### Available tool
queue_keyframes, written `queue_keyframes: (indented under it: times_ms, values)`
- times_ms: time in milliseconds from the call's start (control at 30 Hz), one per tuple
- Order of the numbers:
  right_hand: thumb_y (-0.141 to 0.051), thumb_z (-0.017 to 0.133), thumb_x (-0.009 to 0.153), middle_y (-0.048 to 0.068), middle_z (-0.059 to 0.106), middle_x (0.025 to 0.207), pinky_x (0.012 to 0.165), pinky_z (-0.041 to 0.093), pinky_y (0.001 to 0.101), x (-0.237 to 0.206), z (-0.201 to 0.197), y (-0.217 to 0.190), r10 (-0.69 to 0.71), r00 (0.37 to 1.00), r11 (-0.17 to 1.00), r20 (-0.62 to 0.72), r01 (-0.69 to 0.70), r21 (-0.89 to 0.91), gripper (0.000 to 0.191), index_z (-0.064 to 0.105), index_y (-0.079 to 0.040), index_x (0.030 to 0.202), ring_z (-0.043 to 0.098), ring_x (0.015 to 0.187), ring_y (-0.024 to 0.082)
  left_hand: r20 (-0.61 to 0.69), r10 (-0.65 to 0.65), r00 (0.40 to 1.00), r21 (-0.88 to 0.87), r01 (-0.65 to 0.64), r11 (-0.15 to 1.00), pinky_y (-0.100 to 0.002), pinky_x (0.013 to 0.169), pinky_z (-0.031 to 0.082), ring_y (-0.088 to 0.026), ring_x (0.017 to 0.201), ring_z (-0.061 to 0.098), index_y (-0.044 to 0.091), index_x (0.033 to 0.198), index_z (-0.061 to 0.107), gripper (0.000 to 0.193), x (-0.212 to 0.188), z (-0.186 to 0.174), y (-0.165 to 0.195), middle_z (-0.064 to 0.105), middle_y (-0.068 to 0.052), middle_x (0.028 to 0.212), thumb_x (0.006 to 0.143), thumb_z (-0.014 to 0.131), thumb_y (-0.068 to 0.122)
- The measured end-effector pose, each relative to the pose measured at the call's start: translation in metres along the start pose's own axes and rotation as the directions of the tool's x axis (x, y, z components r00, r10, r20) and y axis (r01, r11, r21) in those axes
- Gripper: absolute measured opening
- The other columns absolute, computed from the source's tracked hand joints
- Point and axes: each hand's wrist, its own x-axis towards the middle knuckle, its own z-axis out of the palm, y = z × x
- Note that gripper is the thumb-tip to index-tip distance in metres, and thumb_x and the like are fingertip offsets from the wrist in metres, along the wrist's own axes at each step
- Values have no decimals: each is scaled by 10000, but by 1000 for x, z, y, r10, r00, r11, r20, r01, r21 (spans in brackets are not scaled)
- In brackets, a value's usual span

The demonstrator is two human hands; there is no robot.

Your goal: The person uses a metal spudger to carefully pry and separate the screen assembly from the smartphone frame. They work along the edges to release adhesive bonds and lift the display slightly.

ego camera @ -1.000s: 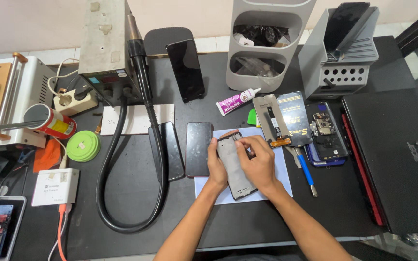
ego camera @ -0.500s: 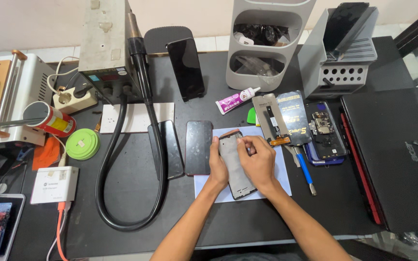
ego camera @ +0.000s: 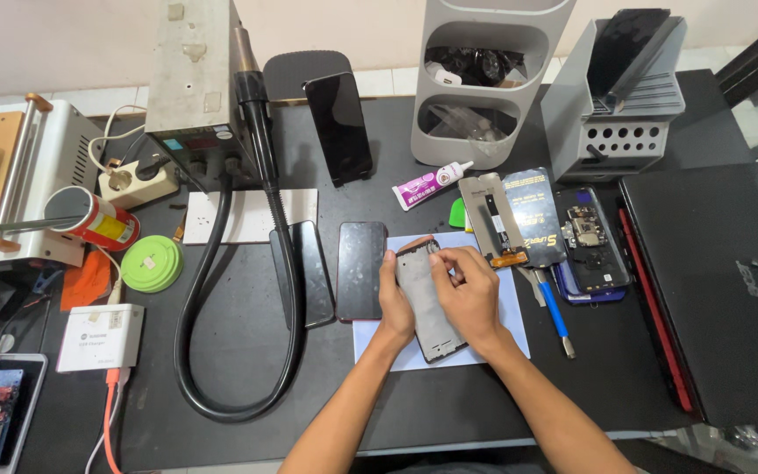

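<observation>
Grey and flat, the phone frame (ego camera: 429, 303) lies on the pale blue sheet (ego camera: 511, 325) in front of you, in the same place and at the same slight tilt as in both earlier pictures. Your left hand (ego camera: 394, 300) is closed along its left edge, thumb on the face, pinning it to the sheet. Your right hand (ego camera: 467, 290) rests over its upper right part with the fingers curled in toward the top corner; whether they pinch anything small there is too fine to tell. Neither hand has shifted noticeably over the last second.

Just left of your left hand lie two dark phones side by side, the nearer phone (ego camera: 361, 269) almost touching your knuckles and the other phone (ego camera: 304, 272) beside the thick black hose (ego camera: 221, 351) that loops across the mat. Close to your right hand sit a blue-handled tool (ego camera: 554, 314), a metal back plate (ego camera: 490, 219) and an opened phone body (ego camera: 589, 241) with its board showing. A small glue tube (ego camera: 432, 184) lies beyond them, and a closed black laptop (ego camera: 712, 281) fills the right side, well apart.
</observation>
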Motion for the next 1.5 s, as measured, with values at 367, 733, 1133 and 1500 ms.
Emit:
queue_keyframes:
  times_ms: [367,733,1133,1500]
  values:
    - [-109,737,923,47,642,799,551,409,285,1,-1,4,38,999,999,29,-38,-2,106,722,-13,965,478,609,118,-27,25,999,47,-24,999,-372,980,523,-242,1055,659,3,1329,605,621,1,-1,-2,692,-141,1167,1088,260,459]
    - [-132,766,898,35,637,724,524,376,297,-1,2,5,102,994,995,-36,-102,-7,135,708,-12,874,463,573,119,-34,18,999,81,-15,997,-365,1001,507,-233,1095,645,11,1335,593,619,0,1,0,680,-132,1189,1090,244,460]
    - [-112,744,918,19,624,721,494,347,287,-2,3,5,160,987,985,-22,-158,65,126,690,0,897,430,569,84,-28,33,999,44,-32,999,-381,963,522,-249,1046,656,9,1342,582,636,1,2,0,687,-149,1161,1078,229,467]
    - [-231,576,1088,-44,534,742,529,361,189,11,-9,26,332,943,826,8,-294,481,174,530,-64,1090,451,612,3,78,-99,992,-6,100,995,-418,746,605,-297,827,718,58,1414,517,698,-1,4,5,687,-174,999,1043,192,552]
